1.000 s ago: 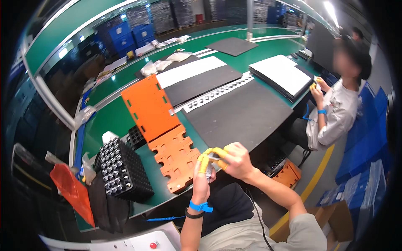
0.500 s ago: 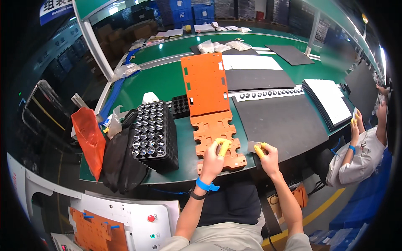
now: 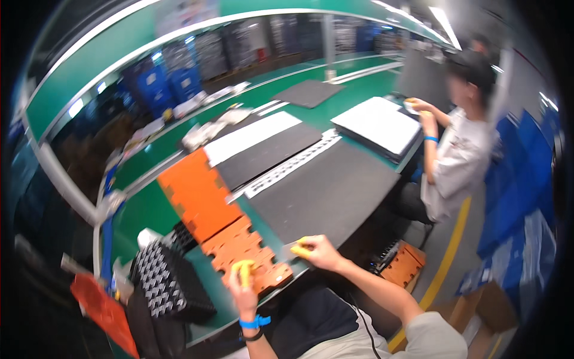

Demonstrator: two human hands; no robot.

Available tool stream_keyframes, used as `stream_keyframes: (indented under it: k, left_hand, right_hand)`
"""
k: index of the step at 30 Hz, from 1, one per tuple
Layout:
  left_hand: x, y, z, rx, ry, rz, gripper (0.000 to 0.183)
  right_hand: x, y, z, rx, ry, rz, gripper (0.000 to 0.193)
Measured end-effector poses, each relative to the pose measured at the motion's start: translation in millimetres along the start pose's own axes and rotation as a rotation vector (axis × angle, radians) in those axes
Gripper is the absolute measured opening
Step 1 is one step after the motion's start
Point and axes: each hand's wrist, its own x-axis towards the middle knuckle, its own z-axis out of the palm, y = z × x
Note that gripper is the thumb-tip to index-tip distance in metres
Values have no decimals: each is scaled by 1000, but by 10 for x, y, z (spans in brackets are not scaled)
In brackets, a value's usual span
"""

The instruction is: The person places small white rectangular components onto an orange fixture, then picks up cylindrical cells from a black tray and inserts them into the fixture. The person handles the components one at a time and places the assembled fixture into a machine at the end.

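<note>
Left hand (image 3: pixel 243 281) rests on orange tray (image 3: pixel 248 258); right hand (image 3: pixel 315 251) touches grey mat (image 3: pixel 326 197)

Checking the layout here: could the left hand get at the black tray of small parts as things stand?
Probably yes. The left hand rests on the orange perforated plate, and the black tray sits just to its left on the green bench with nothing between them.

Orange tray (image 3: pixel 248 263): moulded plastic, matt, smooth. Dark mat (image 3: pixel 329 194): matt, rubbery-looking. Table (image 3: pixel 140 212): green, smooth, slight sheen. Black tray (image 3: pixel 167 287): plastic. Yellow fingertip covers on hands: rubbery-looking.
</note>
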Motion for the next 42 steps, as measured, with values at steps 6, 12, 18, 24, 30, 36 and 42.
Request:
stream_keyframes:
  k: [6, 12, 18, 24, 30, 36, 42]
  left_hand:
    - [22, 175, -74, 8, -4, -87, 22]
    - [5, 168, -11, -70, -77, -138, 26]
    - [106, -34, -95, -218, 53, -222, 26]
    - [83, -6, -83, -197, 23, -194, 27]
    - [107, 13, -66, -217, -6, -185, 28]
    - [156, 46, -82, -326, 2, -219, 30]
    - [293, 17, -167, -641, 227, -294, 40]
  right_hand:
    - [62, 94, 87, 16, 24, -127, 26]
    - [412, -489, -461, 473, 59, 69, 28]
    - [8, -1986, -461, 136, -718, -337, 39]
    - [-753, -1348, -129, 46, -1232, -269, 43]
    - [-1102, -578, -418, -10, -1086, -115, 42]
    - [-1327, -359, -825, 187, -718, 49, 36]
    - [-1603, -89, -463, 543, -615, -66, 27]
